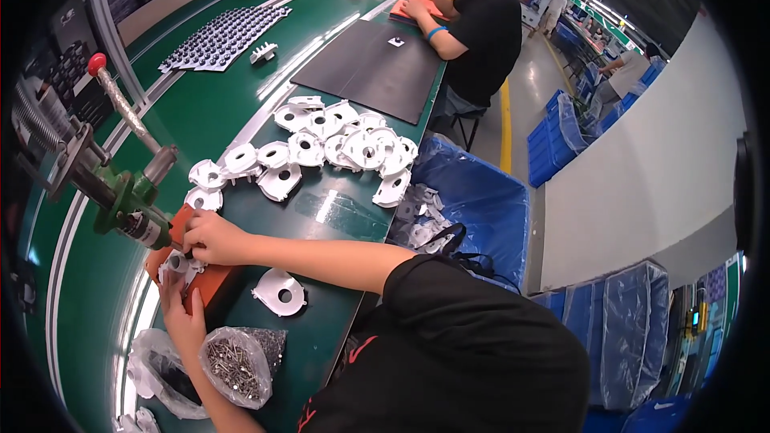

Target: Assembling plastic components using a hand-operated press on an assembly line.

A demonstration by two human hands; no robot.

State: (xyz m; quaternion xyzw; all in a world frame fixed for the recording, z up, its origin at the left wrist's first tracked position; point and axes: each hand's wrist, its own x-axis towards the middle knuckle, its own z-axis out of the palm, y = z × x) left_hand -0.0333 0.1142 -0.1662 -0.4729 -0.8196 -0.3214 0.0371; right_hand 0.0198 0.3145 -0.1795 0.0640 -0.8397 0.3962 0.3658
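White plastic part (192, 271) is sitting in the orange block (213, 286), right between the two hands, probably because the block cradles it. Right hand (212, 239) has its fingers bunched at the far side, left hand (184, 317) is against the near side, so they're close together; can't tell if either is really gripping. Green lever press (132, 202) stands just past the fingertips, I guess to line up with the block. Bag of screws (237, 365) is beside the left forearm (210, 389), handy for grabbing. Pile of white housings (317, 154) lies beyond the right hand, seemingly within reach.
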